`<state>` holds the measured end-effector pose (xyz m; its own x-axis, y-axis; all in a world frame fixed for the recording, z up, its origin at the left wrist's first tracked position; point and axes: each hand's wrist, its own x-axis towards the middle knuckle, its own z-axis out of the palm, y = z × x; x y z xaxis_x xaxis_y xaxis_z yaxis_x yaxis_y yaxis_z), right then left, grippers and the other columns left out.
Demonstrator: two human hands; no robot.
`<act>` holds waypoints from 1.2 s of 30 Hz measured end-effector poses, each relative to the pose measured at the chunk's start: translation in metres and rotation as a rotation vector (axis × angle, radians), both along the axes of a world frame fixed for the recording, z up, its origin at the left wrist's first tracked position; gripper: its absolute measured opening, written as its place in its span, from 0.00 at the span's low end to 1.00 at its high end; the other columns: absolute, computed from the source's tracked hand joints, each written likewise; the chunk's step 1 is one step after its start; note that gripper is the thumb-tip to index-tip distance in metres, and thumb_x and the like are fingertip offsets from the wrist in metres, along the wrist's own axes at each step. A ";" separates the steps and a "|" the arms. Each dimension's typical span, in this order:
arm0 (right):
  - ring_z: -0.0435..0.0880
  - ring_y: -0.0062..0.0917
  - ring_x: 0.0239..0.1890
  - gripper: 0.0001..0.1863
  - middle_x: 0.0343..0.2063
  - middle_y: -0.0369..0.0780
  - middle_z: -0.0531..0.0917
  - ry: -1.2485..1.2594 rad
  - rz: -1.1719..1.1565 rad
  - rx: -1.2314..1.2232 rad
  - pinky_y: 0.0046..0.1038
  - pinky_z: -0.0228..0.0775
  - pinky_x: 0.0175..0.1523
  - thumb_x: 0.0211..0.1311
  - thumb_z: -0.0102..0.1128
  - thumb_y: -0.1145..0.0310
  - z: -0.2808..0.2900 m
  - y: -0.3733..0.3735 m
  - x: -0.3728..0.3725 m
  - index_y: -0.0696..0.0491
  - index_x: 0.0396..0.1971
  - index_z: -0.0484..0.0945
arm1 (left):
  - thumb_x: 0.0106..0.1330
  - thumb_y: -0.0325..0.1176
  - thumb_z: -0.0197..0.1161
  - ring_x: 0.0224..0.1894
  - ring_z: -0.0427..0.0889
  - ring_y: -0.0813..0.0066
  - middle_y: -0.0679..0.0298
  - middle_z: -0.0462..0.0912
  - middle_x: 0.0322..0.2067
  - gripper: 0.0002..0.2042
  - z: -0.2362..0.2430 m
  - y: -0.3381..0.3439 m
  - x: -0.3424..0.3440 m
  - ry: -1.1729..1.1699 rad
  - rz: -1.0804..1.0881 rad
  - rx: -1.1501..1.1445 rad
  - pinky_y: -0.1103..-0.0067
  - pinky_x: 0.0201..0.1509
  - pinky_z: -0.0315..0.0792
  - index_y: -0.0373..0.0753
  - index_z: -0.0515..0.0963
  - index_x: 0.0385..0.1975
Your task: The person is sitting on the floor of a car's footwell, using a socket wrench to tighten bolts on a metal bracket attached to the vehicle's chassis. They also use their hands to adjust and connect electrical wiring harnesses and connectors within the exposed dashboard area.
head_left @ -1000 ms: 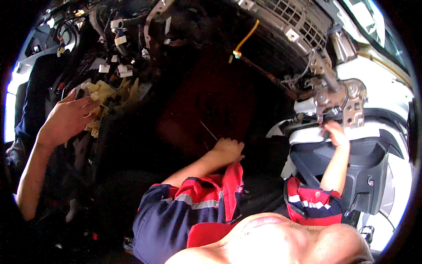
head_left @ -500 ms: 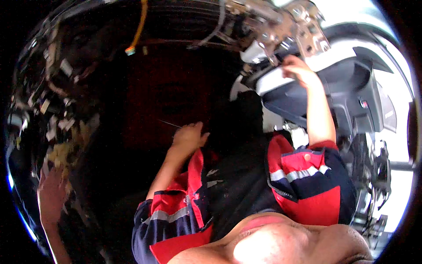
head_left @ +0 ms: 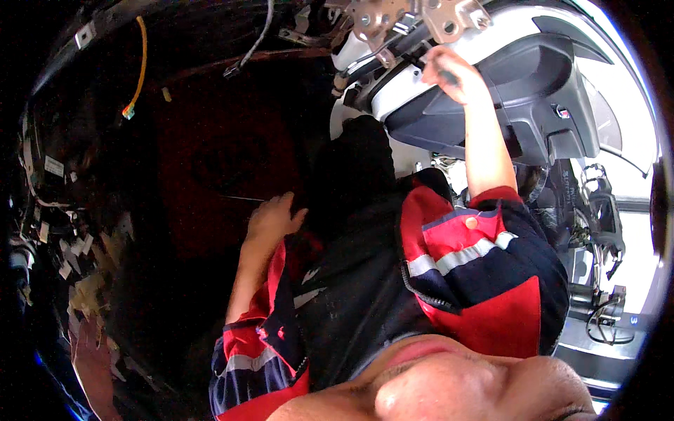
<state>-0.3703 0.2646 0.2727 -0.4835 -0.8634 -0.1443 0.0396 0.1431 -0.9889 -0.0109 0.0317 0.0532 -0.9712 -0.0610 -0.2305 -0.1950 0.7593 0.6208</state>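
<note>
Left hand (head_left: pixel 274 214): fingers closed on a thin rod (head_left: pixel 243 198), whose pale length projects leftward from the fist; the part within the fist is hidden. The rod lies in view across the dark red floor mat (head_left: pixel 182 203), toward the mat's right edge; whether it touches the mat cannot be told. Right hand (head_left: pixel 453 76): raised, fingers bent, just below the lower edge of a brownish metal bracket (head_left: pixel 449 21); whether the fingertips meet one another or grip anything cannot be told. Beside the right hand, a dark door panel (head_left: pixel 519 91) curves away to the right. Both forearms emerge from red and navy sleeves (head_left: pixel 484 259) with pale bands. Beyond the mat's far left corner hangs a yellow cable (head_left: pixel 142 63) ending in a small connector (head_left: pixel 128 111); a grey cable (head_left: pixel 265 34) hangs near the mat's far edge. Well to the left of the mat, another person's hand (head_left: pixel 91 358) is just beside a pale yellow part (head_left: pixel 88 295), below loose white tags (head_left: pixel 54 166).
</note>
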 end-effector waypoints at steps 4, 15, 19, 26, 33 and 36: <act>0.77 0.27 0.37 0.14 0.30 0.40 0.79 0.368 -0.016 0.226 0.33 0.70 0.48 0.59 0.57 0.67 -0.018 -0.020 0.014 0.55 0.43 0.74 | 0.59 0.50 0.59 0.44 0.79 0.49 0.48 0.80 0.39 0.26 0.004 0.001 0.002 -0.042 -0.001 0.051 0.61 0.46 0.74 0.36 0.72 0.49; 0.80 0.31 0.40 0.12 0.37 0.44 0.80 0.719 0.053 0.585 0.36 0.73 0.50 0.58 0.59 0.67 -0.014 -0.039 0.013 0.60 0.37 0.75 | 0.60 0.51 0.58 0.43 0.78 0.48 0.48 0.79 0.40 0.24 -0.015 0.003 0.000 -0.088 -0.085 0.041 0.59 0.46 0.73 0.37 0.72 0.46; 0.77 0.30 0.40 0.15 0.36 0.42 0.79 -0.027 -0.154 -0.007 0.34 0.68 0.49 0.61 0.55 0.61 0.005 -0.014 -0.010 0.58 0.40 0.74 | 0.60 0.51 0.58 0.45 0.78 0.49 0.48 0.79 0.40 0.24 -0.001 0.000 0.003 -0.076 -0.093 0.040 0.59 0.47 0.73 0.36 0.71 0.46; 0.81 0.31 0.36 0.12 0.32 0.44 0.80 0.478 -0.033 0.470 0.33 0.73 0.46 0.55 0.56 0.72 -0.008 -0.015 0.000 0.60 0.39 0.74 | 0.61 0.50 0.58 0.44 0.78 0.49 0.48 0.79 0.39 0.23 -0.005 0.004 -0.014 -0.098 -0.157 0.030 0.60 0.45 0.73 0.36 0.72 0.45; 0.76 0.29 0.32 0.14 0.28 0.41 0.75 -0.037 -0.040 -0.294 0.36 0.70 0.47 0.61 0.53 0.61 -0.011 -0.016 0.003 0.57 0.39 0.71 | 0.61 0.50 0.58 0.44 0.79 0.49 0.48 0.79 0.39 0.23 -0.012 -0.002 0.002 -0.038 -0.121 0.024 0.60 0.45 0.73 0.36 0.72 0.46; 0.77 0.27 0.33 0.12 0.30 0.40 0.78 0.288 -0.007 0.285 0.28 0.70 0.43 0.56 0.58 0.70 -0.035 -0.028 0.004 0.58 0.39 0.72 | 0.60 0.51 0.58 0.44 0.79 0.49 0.48 0.80 0.39 0.24 -0.012 0.001 0.007 -0.073 -0.128 0.027 0.60 0.46 0.73 0.36 0.72 0.46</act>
